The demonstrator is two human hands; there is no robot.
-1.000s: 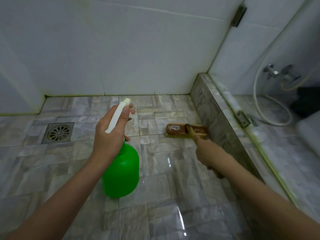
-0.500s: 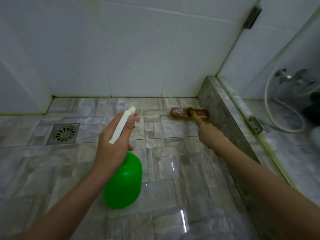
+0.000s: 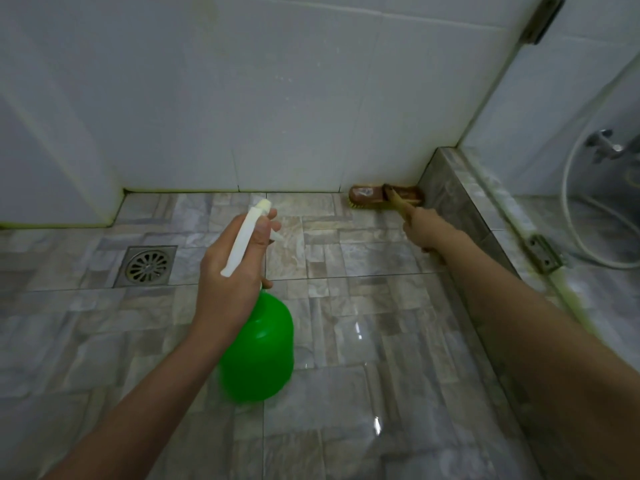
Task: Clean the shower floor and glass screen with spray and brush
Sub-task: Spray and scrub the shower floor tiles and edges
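Note:
My left hand (image 3: 230, 271) grips the white trigger head of a green spray bottle (image 3: 258, 348), held above the grey tiled shower floor (image 3: 363, 341) with its nozzle pointing away from me. My right hand (image 3: 420, 226) holds the wooden handle of a brown scrub brush (image 3: 375, 195). The brush head lies bristles down on the floor in the far right corner, against the white wall and the stone kerb. The glass screen (image 3: 554, 109) rises from the kerb on the right.
A square metal floor drain (image 3: 147, 266) sits at the left. A low stone kerb (image 3: 464, 202) runs along the right with a metal hinge (image 3: 543, 254) on it. Beyond the glass are a white hose (image 3: 571, 216) and a tap (image 3: 604, 143).
The brush has been pushed away from me along the kerb into the far corner by the wall. My left hand keeps the spray bottle in about the same place.

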